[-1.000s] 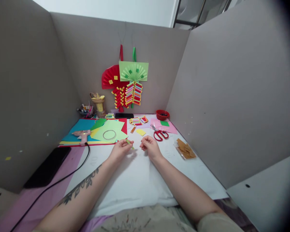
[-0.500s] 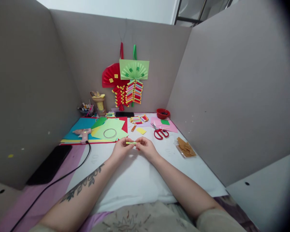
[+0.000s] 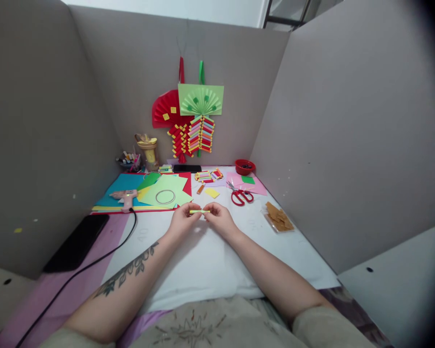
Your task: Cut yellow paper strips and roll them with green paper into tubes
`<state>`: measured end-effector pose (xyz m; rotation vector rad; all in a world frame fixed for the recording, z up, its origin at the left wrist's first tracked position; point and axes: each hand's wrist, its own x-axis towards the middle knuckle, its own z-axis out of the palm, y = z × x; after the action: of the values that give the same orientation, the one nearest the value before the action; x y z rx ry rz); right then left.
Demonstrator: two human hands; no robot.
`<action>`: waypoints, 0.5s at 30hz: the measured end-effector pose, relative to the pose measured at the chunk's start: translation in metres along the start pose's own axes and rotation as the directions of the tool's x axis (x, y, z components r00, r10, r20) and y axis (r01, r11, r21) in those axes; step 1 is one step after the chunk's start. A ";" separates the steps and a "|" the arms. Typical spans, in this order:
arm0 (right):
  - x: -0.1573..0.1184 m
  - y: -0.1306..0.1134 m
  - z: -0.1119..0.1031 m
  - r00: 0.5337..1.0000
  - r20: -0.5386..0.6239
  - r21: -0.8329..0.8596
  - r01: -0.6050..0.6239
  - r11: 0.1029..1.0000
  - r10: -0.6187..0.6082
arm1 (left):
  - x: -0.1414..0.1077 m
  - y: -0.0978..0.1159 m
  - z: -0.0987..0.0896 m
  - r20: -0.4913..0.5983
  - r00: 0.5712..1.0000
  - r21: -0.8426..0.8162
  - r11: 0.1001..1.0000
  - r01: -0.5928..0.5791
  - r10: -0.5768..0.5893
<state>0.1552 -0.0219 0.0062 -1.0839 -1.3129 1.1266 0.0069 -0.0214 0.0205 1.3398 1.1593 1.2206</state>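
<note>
Yellow-green paper strip (image 3: 195,211) pinched between two hands

Nearest, a black cord (image 3: 94,261) curves along the left side, outside the left forearm; a wide sweep that way could snag it. Farther in, above the white sheet (image 3: 199,270), the left hand (image 3: 183,220) and right hand (image 3: 220,220) meet, fingers curled and tips closed on the strip, one hand at each end. It lies roughly level between them. The step in hand looks like shaping or smoothing it; whether it is rolled or folded is too small to tell. Handling it calls for light, even fingertip pressure, lest it crease.

Around the hands, brown pieces (image 3: 277,217) in clear plastic lie to the right, and the pink glue gun (image 3: 127,199) to the left. Beyond are red-handled scissors (image 3: 234,190), a yellow paper piece (image 3: 212,193) and light green paper (image 3: 181,194); these crowd the area just past the fingers. Farther back sit small paper rolls (image 3: 203,177) and a red bowl (image 3: 245,171). A green fan ornament (image 3: 201,100) hangs on the grey panel (image 3: 130,72).
</note>
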 end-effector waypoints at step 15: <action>0.004 0.006 -0.001 0.990 -0.043 0.180 -0.123 0.976 0.133 | 0.004 0.001 -0.004 -0.086 0.996 0.005 1.000 -0.001 0.001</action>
<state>0.1556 -0.0167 0.0013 -1.0713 -1.0901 1.2750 0.0031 -0.0171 0.0216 1.3026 1.2232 1.2881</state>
